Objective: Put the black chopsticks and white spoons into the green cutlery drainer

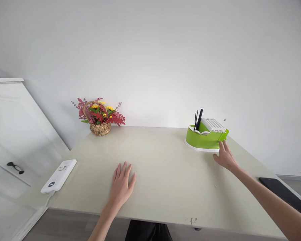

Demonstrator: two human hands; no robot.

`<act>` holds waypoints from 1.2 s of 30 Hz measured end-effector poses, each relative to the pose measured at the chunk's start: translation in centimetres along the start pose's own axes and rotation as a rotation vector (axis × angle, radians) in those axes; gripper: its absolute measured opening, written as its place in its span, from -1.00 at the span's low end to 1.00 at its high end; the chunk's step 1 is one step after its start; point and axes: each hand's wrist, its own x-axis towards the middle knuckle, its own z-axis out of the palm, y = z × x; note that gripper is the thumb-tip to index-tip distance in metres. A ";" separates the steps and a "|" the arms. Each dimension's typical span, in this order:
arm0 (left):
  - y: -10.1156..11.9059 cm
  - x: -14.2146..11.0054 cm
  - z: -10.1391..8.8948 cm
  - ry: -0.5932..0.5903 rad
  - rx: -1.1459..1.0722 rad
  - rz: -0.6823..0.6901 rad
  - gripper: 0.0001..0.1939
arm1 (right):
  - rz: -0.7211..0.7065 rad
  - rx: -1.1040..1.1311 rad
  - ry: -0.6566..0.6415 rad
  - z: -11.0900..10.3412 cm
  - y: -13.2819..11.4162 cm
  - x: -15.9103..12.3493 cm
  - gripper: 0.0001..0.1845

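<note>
My left hand (121, 187) lies flat on the table (160, 187) near its front edge, fingers spread and holding nothing. My right hand (225, 156) reaches out to the right end of a green and white utensil holder (202, 140). Its fingers are stretched out and apart, with the tips at the holder's side; whether they touch it I cannot tell. Several thin black sticks, perhaps chopsticks (199, 119), stand upright in the holder's left part. A white slotted cover (213, 125) sits tilted on its right part.
A wicker basket (100, 129) of artificial flowers stands at the back left, near the wall. At the left edge lies a white power bank (59, 176) with a white cable. A dark flat object (286, 194) is beneath my right forearm. A white cabinet (17, 134) adjoins on the left.
</note>
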 end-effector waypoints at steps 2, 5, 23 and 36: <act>0.1 0.0 -0.2 -0.008 -0.003 -0.002 -0.41 | -0.004 -0.007 -0.004 -0.3 -0.2 -0.6 -0.08; 0.1 0.0 -0.4 -0.005 -0.008 -0.004 -0.42 | 0.003 -0.018 -0.008 -0.9 -0.8 -1.4 -0.10; -0.1 0.3 -0.2 -0.008 -0.042 -0.016 -0.40 | -0.079 -0.077 0.010 -2.0 -10.1 -5.5 -0.25; -0.1 0.4 -0.1 -0.025 -0.058 -0.052 -0.40 | -0.411 0.009 0.160 -2.3 -17.4 -13.2 -0.31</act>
